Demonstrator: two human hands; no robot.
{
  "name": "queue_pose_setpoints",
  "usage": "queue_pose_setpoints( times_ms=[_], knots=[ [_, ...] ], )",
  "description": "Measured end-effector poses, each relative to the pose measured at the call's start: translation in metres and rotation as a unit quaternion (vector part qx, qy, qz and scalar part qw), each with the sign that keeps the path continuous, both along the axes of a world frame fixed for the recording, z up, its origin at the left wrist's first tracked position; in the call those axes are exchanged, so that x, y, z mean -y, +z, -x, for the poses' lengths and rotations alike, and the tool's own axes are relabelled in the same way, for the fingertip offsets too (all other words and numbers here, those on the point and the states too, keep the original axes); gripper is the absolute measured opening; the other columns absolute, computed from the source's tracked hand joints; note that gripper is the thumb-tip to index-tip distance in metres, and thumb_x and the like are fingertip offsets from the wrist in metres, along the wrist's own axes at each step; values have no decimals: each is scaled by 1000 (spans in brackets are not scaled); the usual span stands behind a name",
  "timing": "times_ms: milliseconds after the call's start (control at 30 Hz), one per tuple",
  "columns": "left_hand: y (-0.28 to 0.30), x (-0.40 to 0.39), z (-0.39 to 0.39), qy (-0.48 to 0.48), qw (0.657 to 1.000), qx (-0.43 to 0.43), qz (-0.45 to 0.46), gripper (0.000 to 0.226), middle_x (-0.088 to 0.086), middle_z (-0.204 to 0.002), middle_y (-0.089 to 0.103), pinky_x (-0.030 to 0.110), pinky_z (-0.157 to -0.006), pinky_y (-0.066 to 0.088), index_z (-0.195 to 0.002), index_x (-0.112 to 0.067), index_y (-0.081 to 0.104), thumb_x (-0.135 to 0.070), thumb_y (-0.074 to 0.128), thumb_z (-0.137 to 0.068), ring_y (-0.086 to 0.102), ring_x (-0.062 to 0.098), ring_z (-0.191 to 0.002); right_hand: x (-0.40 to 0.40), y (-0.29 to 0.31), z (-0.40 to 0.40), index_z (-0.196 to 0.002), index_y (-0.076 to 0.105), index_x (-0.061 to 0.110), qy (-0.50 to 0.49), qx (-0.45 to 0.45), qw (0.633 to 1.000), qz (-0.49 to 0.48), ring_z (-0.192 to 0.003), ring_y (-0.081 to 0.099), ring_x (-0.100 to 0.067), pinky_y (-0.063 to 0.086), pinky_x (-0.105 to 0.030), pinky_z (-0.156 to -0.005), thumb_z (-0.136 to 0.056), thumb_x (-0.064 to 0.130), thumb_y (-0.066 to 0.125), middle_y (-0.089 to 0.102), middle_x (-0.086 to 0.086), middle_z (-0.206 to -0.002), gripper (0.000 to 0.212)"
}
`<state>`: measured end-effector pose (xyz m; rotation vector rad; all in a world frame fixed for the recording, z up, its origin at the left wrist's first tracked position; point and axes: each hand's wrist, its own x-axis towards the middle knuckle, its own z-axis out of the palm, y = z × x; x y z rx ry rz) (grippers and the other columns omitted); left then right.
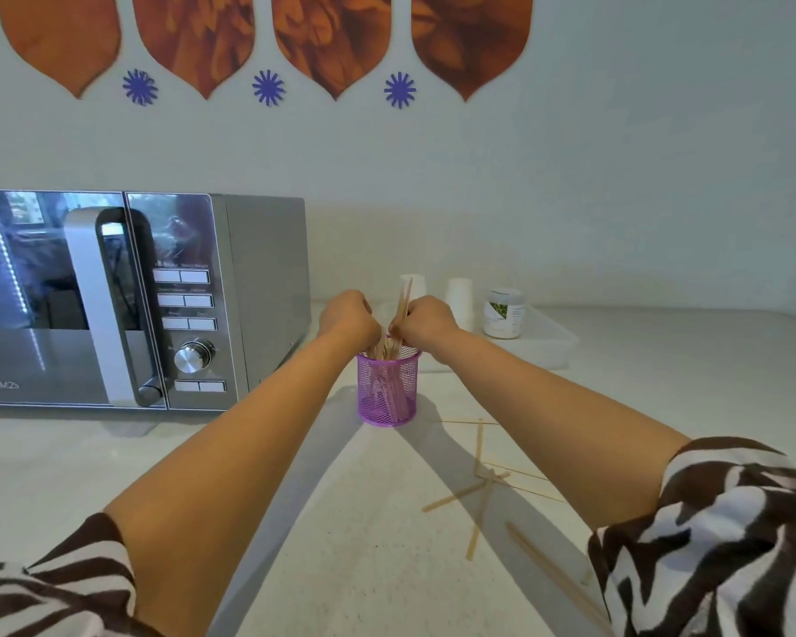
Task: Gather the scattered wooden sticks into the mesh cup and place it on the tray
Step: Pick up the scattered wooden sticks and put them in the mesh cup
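Note:
A purple mesh cup (388,392) stands upright on the white counter with several wooden sticks inside it. My left hand (348,315) and my right hand (426,320) are both closed just above the cup's rim. The right hand grips a bundle of wooden sticks (404,302) that pokes up above its fist and down into the cup. The left hand's fingers close around stick tops at the rim. Several loose sticks (481,487) lie scattered on the counter at the front right. A white tray (554,342) sits behind the cup to the right.
A silver microwave (139,301) fills the left side of the counter, close to my left arm. On the tray stand two white paper cups (459,294) and a white jar (503,313). The wall runs right behind the tray.

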<state>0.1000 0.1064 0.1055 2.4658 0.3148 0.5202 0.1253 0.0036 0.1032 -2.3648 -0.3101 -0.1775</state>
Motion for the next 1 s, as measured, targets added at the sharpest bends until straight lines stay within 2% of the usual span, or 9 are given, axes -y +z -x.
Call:
queue_pose_setpoints(
  times_ms=[133, 267, 333, 400, 500, 600, 767, 900, 1000],
  knots=[
    [-1, -6, -6, -2, 1000, 11, -4, 24, 9, -92, 58, 30, -75, 49, -98, -6, 64, 5, 64, -76, 53, 23, -82, -3, -1, -2, -86, 56, 9, -12, 15, 997, 80, -81, 51, -22, 39, -27, -63, -85, 19, 64, 49, -4, -68, 12],
    [-1, -10, -4, 2, 999, 47, 5, 26, 15, -106, 67, 31, -74, 48, -102, -1, 66, 6, 62, -78, 62, 29, -95, -4, 0, -1, -91, 66, 6, -15, 28, 993, 112, -91, 63, -26, 42, -23, -63, -81, 18, 66, 66, -6, -86, 15],
    [-1, -10, -2, 5, 998, 61, 9, 25, 15, -107, 67, 31, -74, 49, -102, -2, 66, 6, 61, -79, 63, 30, -97, -2, 0, 0, -74, 61, 10, -23, 42, 992, 117, -84, 60, -28, 40, -21, -56, -82, 15, 63, 61, -5, -75, 10],
    [0, -9, 0, 7, 998, 68, 13, 25, 15, -107, 67, 30, -75, 49, -103, -2, 67, 6, 60, -80, 63, 29, -97, 0, -1, 1, -86, 66, 8, -29, 54, 991, 116, -91, 62, -28, 43, -22, -62, -84, 12, 60, 66, -7, -88, 7],
    [-1, -6, 3, 11, 997, 78, 10, 26, 14, -109, 67, 31, -78, 51, -104, -4, 67, 6, 59, -81, 63, 28, -98, 7, -1, 3, -113, 65, 6, -33, 65, 991, 109, -107, 62, -26, 49, -29, -81, -87, 11, 57, 66, -9, -117, 28],
    [-3, 2, 8, 15, 997, 80, 6, 26, 13, -108, 67, 33, -79, 52, -105, -6, 67, 3, 61, -81, 63, 28, -96, 19, 0, 9, -112, 66, 4, -23, 69, 992, 100, -108, 62, -28, 50, -33, -88, -87, 10, 56, 66, -12, -119, 28],
    [-8, 25, 21, 3, 997, 74, -7, 25, 9, -106, 68, 34, -79, 53, -102, -11, 67, 0, 59, -81, 63, 27, -94, 48, 2, 22, -112, 66, 4, -21, 61, 994, 89, -107, 61, -29, 50, -33, -87, -88, 11, 54, 66, -12, -117, 28],
    [-20, 49, 35, -13, 998, 61, -23, 16, 7, -100, 68, 30, -69, 47, -96, -13, 67, -8, 61, -82, 58, 23, -82, 80, -2, 34, -112, 65, 3, -21, 41, 995, 87, -107, 61, -29, 50, -36, -91, -88, 11, 54, 67, -13, -116, 28],
    [-29, 69, 46, -13, 996, 63, -58, 22, 6, -105, 66, 30, -73, 48, -100, -12, 67, -5, 55, -82, 59, 25, -91, 109, -8, 45, -112, 65, 1, -26, 18, 995, 99, -101, 62, -27, 51, -38, -92, -89, 11, 53, 67, -15, -116, 28]
  ],
)
